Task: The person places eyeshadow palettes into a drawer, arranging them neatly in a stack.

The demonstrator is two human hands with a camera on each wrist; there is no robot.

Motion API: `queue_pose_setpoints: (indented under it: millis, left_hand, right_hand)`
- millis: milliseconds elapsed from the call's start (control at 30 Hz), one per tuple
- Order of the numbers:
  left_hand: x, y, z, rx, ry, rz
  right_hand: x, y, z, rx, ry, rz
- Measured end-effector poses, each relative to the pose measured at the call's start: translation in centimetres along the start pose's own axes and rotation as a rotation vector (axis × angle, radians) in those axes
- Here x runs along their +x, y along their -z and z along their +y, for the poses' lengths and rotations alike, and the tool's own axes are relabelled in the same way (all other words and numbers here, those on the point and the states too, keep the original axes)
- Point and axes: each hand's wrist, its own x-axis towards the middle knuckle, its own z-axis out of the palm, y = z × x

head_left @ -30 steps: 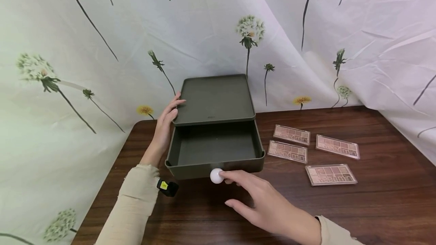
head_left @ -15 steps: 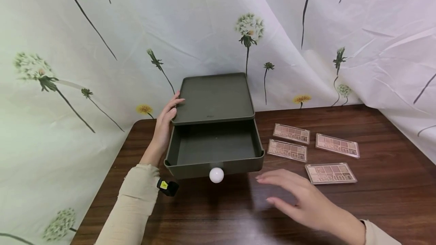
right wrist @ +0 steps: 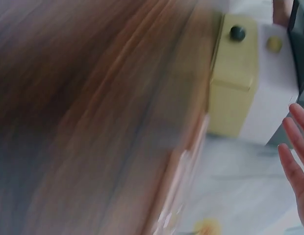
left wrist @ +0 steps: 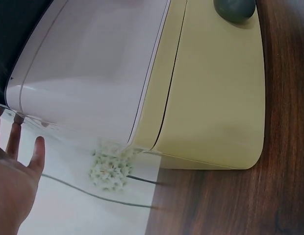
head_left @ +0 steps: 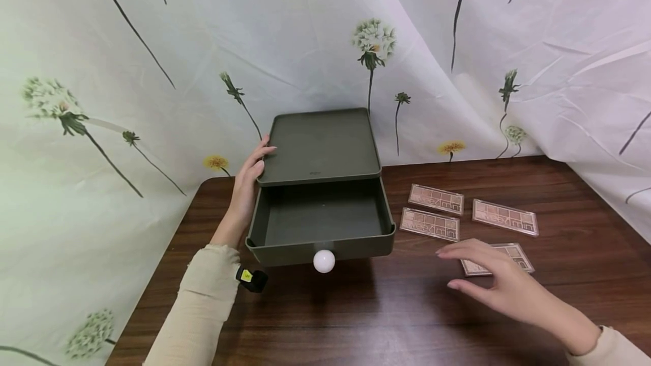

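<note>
A dark green drawer unit [head_left: 321,143] stands against the curtain, its top drawer [head_left: 356,247] pulled out, showing a bare inside. A white round knob [head_left: 324,261] sits on that drawer's front. My left hand [head_left: 244,191] rests along the unit's left side, fingertips over the top edge. My right hand [head_left: 503,275] hovers with spread, relaxed fingers over the nearest eyeshadow palette [head_left: 515,254], partly hiding it, and holds nothing. Beneath the green drawer, the left wrist view shows a pale pinkish drawer [left wrist: 93,63] and a yellow drawer [left wrist: 215,83] with a dark knob [left wrist: 235,9].
Further palettes lie flat right of the unit: one at the back [head_left: 436,199], one in front of it [head_left: 429,224], and one to the right [head_left: 505,217]. All rest on a dark wooden table [head_left: 325,326]. A dandelion-print curtain [head_left: 315,33] hangs behind.
My right hand has left the white knob and moved right, over the nearest palette. My left hand and the pulled-out drawer have stayed in place.
</note>
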Motion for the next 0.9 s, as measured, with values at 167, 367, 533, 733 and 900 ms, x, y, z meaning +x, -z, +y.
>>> queue_pose_setpoints:
  millis: [167,367,533,733,900]
  left_hand:
    - [-0.1,0.0,0.3,-0.009,0.003,0.0]
    - [-0.1,-0.2,0.2,-0.018,-0.003,0.003]
    - [0.0,-0.2,-0.1,-0.022,-0.016,0.008]
    - [0.0,-0.3,-0.1,-0.023,-0.033,0.018]
    - [-0.1,-0.2,-0.1,-0.02,-0.03,0.013]
  right_hand:
    - [-1.2,1.4,1.5,-0.053,-0.098,-0.036]
    - [-2.8,2.7,3.2,-0.128,-0.177,-0.11]
    - [-4.0,3.5,4.8,-0.166,-0.174,-0.132]
    - [-5.1,4.4,7.0,-0.22,-0.186,-0.187]
    - [-6.0,4.7,8.4,-0.214,-0.218,-0.224]
